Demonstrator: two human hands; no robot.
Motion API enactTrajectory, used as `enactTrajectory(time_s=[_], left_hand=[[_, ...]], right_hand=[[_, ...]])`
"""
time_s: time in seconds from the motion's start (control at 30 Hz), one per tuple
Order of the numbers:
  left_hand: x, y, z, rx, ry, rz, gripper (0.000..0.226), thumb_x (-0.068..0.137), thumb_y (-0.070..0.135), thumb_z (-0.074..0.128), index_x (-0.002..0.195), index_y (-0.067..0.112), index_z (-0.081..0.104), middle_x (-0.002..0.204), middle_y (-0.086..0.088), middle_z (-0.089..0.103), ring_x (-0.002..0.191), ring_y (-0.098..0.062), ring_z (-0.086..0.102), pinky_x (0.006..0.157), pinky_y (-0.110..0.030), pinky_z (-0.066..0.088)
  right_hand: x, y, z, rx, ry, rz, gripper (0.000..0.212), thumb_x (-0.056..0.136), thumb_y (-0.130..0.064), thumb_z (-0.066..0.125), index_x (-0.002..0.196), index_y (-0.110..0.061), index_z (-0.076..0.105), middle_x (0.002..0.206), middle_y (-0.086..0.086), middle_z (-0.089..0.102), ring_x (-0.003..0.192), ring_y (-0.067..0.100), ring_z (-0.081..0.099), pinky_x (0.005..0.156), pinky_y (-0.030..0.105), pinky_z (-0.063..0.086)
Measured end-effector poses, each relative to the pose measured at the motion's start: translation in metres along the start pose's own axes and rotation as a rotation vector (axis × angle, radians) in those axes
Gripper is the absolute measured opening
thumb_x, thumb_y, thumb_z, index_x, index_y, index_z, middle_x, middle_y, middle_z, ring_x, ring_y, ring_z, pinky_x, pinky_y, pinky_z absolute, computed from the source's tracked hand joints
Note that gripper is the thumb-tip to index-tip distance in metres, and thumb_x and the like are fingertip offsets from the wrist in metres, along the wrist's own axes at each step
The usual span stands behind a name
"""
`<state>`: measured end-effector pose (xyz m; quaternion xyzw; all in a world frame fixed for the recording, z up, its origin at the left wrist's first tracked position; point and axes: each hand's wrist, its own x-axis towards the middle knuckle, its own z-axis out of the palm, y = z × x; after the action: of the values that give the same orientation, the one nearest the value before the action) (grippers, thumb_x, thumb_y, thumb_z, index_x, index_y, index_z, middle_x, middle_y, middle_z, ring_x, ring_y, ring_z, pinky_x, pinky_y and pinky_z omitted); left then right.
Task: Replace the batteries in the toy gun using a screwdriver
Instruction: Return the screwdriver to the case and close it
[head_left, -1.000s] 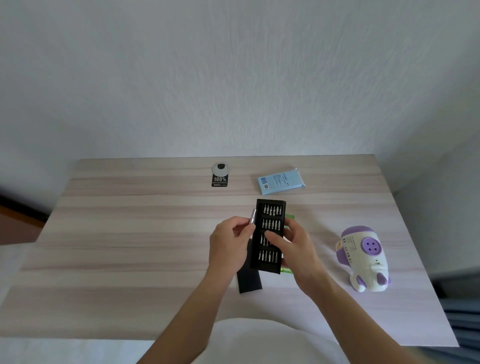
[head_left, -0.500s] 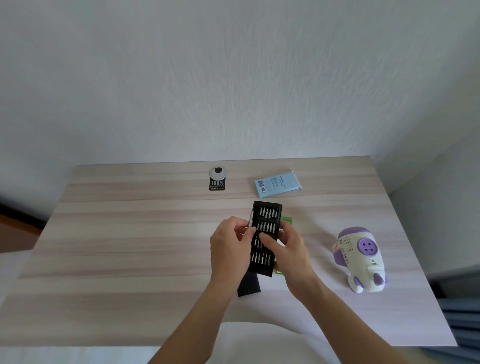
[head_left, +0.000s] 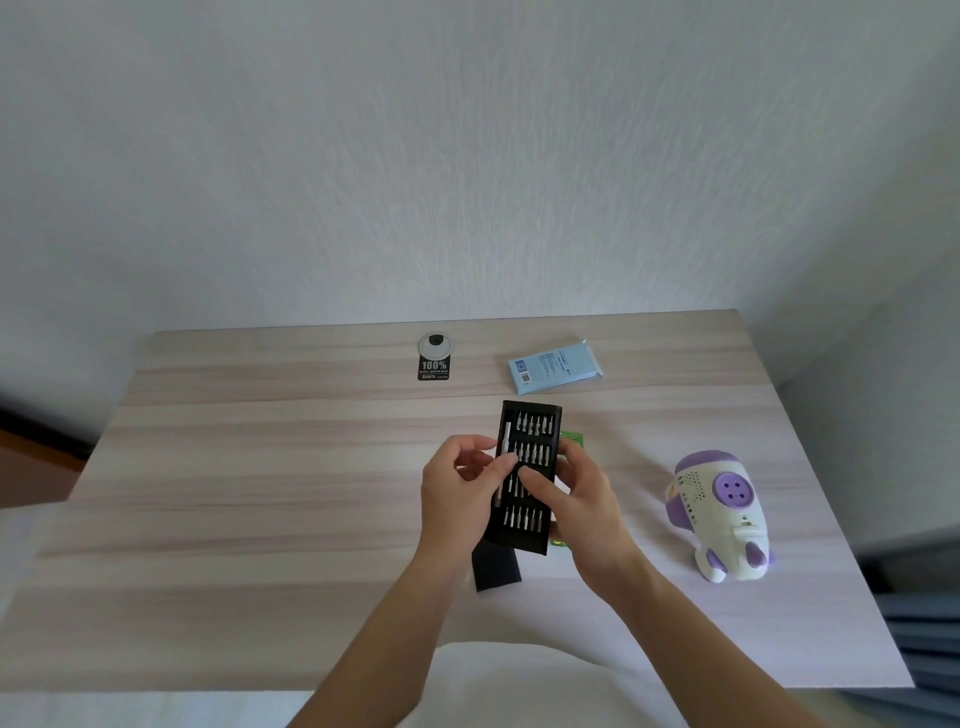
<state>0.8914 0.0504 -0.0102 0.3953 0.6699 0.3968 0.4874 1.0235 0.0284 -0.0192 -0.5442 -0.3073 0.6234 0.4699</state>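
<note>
Both hands are seen from the head camera, raised over a wooden table (head_left: 260, 467). A black bit tray (head_left: 530, 525) is gripped by the right hand (head_left: 582, 504), with the thumb laid across its rows of bits. A silver screwdriver (head_left: 507, 440) in the tray's left slot is pinched by the curled fingers of the left hand (head_left: 457, 488). A white and purple toy gun (head_left: 722, 514) is stood on the table, well to the right. "100%" is printed on a black label (head_left: 434, 368). The writing on a blue packet (head_left: 556, 366) cannot be read.
</note>
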Motion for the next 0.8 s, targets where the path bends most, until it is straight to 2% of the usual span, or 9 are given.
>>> enactTrajectory(time_s=[0.13, 0.23, 0.3, 0.37, 0.53, 0.67, 0.8], left_hand=[[-0.004, -0.002, -0.002, -0.257, -0.148, -0.187, 0.017, 0.091, 0.019, 0.07, 0.109, 0.022, 0.071, 0.105, -0.007, 0.074, 0.096, -0.022, 0.073, 0.083, -0.04, 0.06], [-0.009, 0.0, -0.005, -0.319, -0.211, -0.213, 0.015, 0.095, 0.019, 0.064, 0.106, 0.016, 0.075, 0.103, -0.008, 0.076, 0.092, -0.021, 0.074, 0.074, -0.033, 0.058], [-0.01, 0.001, -0.007, -0.341, -0.194, -0.229, 0.014, 0.095, 0.019, 0.065, 0.103, 0.013, 0.075, 0.099, -0.008, 0.077, 0.087, -0.019, 0.074, 0.067, -0.028, 0.057], [-0.01, 0.0, -0.008, -0.338, -0.153, -0.236, 0.013, 0.094, 0.019, 0.066, 0.099, 0.012, 0.075, 0.096, -0.009, 0.077, 0.084, -0.018, 0.074, 0.066, -0.028, 0.058], [-0.007, -0.008, -0.015, -0.244, -0.042, -0.204, 0.013, 0.093, 0.021, 0.068, 0.088, 0.013, 0.076, 0.093, -0.011, 0.076, 0.088, -0.025, 0.072, 0.087, -0.047, 0.059], [-0.008, -0.016, -0.026, -0.244, -0.03, -0.231, 0.016, 0.096, 0.024, 0.063, 0.092, 0.016, 0.076, 0.093, -0.007, 0.076, 0.093, -0.026, 0.073, 0.087, -0.045, 0.059], [-0.009, -0.028, -0.045, -0.357, -0.153, -0.28, 0.023, 0.102, 0.022, 0.054, 0.112, 0.014, 0.073, 0.106, -0.008, 0.076, 0.1, -0.024, 0.072, 0.082, -0.037, 0.059]], right_hand=[[-0.002, -0.004, -0.002, 0.007, -0.045, 0.003, 0.028, 0.094, -0.007, 0.064, 0.119, -0.02, 0.062, 0.111, 0.009, 0.07, 0.096, 0.025, 0.073, 0.067, 0.042, 0.061], [-0.004, -0.006, -0.003, 0.007, -0.091, 0.018, 0.028, 0.095, -0.008, 0.064, 0.121, -0.018, 0.062, 0.11, 0.009, 0.071, 0.095, 0.027, 0.073, 0.068, 0.042, 0.061], [-0.006, -0.007, -0.003, 0.0, -0.111, 0.023, 0.029, 0.095, -0.009, 0.063, 0.123, -0.018, 0.062, 0.11, 0.008, 0.071, 0.095, 0.027, 0.073, 0.07, 0.044, 0.061], [-0.006, -0.006, -0.001, -0.013, -0.129, 0.027, 0.03, 0.095, -0.01, 0.064, 0.123, -0.019, 0.062, 0.109, 0.009, 0.072, 0.095, 0.028, 0.073, 0.072, 0.047, 0.061], [-0.006, -0.002, 0.008, -0.03, -0.176, 0.063, 0.029, 0.095, -0.012, 0.064, 0.122, -0.021, 0.062, 0.106, 0.009, 0.073, 0.094, 0.028, 0.074, 0.072, 0.044, 0.061], [-0.002, 0.005, 0.019, -0.069, -0.189, 0.079, 0.027, 0.096, -0.011, 0.064, 0.12, -0.023, 0.064, 0.109, 0.009, 0.072, 0.096, 0.027, 0.073, 0.074, 0.048, 0.061], [0.003, 0.019, 0.034, -0.129, -0.147, 0.099, 0.028, 0.093, -0.014, 0.067, 0.117, -0.028, 0.068, 0.104, 0.008, 0.069, 0.094, 0.028, 0.073, 0.078, 0.053, 0.061]])
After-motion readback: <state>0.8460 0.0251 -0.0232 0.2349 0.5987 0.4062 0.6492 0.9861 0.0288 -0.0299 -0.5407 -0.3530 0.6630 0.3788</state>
